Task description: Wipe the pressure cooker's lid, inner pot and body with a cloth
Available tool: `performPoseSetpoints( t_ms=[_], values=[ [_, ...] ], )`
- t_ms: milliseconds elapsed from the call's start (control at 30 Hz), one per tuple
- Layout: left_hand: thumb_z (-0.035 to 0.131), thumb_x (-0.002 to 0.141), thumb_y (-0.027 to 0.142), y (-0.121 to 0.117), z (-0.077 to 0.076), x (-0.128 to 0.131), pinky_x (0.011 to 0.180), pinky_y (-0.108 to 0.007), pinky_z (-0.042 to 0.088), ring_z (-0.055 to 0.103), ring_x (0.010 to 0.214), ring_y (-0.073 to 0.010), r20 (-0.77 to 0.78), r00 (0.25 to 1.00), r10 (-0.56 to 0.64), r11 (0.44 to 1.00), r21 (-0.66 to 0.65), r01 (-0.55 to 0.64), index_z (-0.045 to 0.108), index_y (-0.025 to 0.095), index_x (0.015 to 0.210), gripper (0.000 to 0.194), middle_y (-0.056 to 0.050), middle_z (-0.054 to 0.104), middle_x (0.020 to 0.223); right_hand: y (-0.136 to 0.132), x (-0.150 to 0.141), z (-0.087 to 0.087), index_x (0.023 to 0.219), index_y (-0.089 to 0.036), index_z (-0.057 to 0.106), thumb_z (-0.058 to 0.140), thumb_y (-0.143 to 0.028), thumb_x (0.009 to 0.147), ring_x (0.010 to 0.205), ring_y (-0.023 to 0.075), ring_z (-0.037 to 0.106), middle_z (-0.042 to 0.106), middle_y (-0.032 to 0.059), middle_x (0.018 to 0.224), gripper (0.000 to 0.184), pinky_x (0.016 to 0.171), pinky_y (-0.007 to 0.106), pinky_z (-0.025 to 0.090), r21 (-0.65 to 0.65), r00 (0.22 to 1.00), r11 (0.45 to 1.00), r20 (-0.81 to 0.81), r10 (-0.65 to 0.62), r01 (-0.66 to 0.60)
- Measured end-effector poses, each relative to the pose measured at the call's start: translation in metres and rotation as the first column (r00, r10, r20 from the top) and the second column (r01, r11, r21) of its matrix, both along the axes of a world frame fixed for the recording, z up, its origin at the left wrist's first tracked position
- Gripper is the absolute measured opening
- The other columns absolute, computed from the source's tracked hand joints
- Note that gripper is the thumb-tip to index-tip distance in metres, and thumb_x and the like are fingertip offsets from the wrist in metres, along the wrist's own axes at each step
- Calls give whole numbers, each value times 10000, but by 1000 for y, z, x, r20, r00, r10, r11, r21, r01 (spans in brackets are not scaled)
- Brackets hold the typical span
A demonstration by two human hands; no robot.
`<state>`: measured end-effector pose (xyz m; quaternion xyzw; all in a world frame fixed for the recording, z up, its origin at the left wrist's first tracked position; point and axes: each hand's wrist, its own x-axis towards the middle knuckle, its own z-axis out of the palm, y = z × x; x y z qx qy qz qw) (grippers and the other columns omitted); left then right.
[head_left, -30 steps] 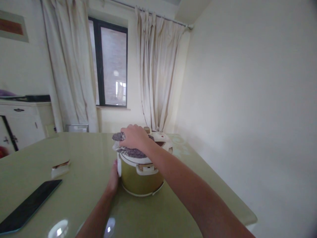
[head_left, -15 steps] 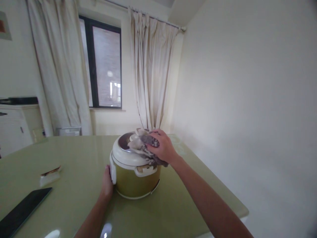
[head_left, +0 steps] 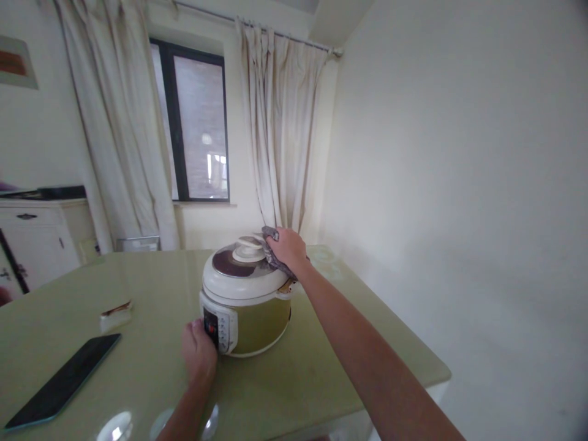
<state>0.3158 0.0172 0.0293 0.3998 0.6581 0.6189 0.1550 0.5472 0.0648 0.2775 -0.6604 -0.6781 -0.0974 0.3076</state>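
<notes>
A white-lidded electric pressure cooker with a green-gold body stands on the table. Its control panel faces front left, and a round knob tops the dark centre of the lid. Against the panel side, my left hand holds the cooker with its fingers bent, partly hidden. My right hand is closed around a bunched grey patterned cloth, pressed on the right side of the lid beside the knob. Part of the cloth is hidden under that hand.
On the pale green glossy table, a dark flat slab and a small whitish packet lie to the left. The table's right edge runs near a white wall. A white cabinet stands at far left.
The cooker has turned, bringing its control panel round to the front left. My right hand has moved the cloth from the lid's left to its right side. My left hand stays at the cooker's side.
</notes>
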Motion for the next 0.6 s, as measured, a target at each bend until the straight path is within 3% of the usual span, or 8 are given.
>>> performPoseSetpoints(
  t_ms=[100, 200, 267, 367, 500, 600],
  values=[
    [390, 992, 443, -13, 3, -3, 703, -380, 371, 499, 765, -252, -51, 995, 82, 996, -33, -83, 480, 270, 818, 262, -21, 507, 783, -40, -14, -12, 1137, -232, 748, 576, -533, 989, 994, 274, 687, 732, 133, 1077, 376, 826, 355, 503, 51, 998, 998, 51, 32, -35],
    [436, 982, 419, -18, 4, -7, 656, -344, 300, 469, 697, -228, -108, 988, 110, 991, -61, -117, 505, 263, 804, 247, -16, 519, 743, -77, -43, -25, 1125, -253, 747, 646, -575, 935, 1045, 295, 659, 708, 118, 1104, 387, 888, 399, 512, 156, 974, 971, 165, 158, -184],
    [444, 981, 401, -18, 3, -10, 644, -328, 290, 477, 678, -217, -138, 983, 117, 990, -69, -127, 536, 255, 799, 251, -19, 547, 733, -86, -69, -26, 1129, -255, 747, 677, -583, 911, 1090, 308, 645, 706, 112, 1107, 399, 931, 430, 511, 198, 935, 934, 258, 243, -298],
    [446, 983, 397, -17, 0, -14, 636, -312, 303, 512, 684, -214, -167, 980, 108, 991, -60, -119, 570, 250, 801, 264, -25, 582, 731, -69, -110, -13, 1091, -238, 764, 665, -546, 920, 1095, 318, 662, 729, 121, 1095, 366, 941, 461, 520, 153, 881, 906, 344, 325, -394],
    [440, 976, 383, -15, -5, -18, 651, -312, 337, 536, 705, -214, -187, 978, 90, 995, -25, -96, 554, 248, 789, 257, -28, 596, 740, -30, -143, 13, 1110, -205, 771, 612, -603, 931, 1029, 308, 718, 770, 138, 1110, 464, 850, 426, 561, -130, 860, 898, 261, 439, -420],
    [430, 975, 387, -12, -8, -18, 698, -334, 408, 570, 757, -228, -175, 981, 79, 997, 16, -77, 565, 244, 831, 244, -38, 613, 782, -27, -143, 17, 1135, -207, 773, 623, -593, 936, 1060, 323, 711, 764, 144, 1129, 460, 879, 453, 561, -113, 830, 883, 305, 466, -455]
  ],
)
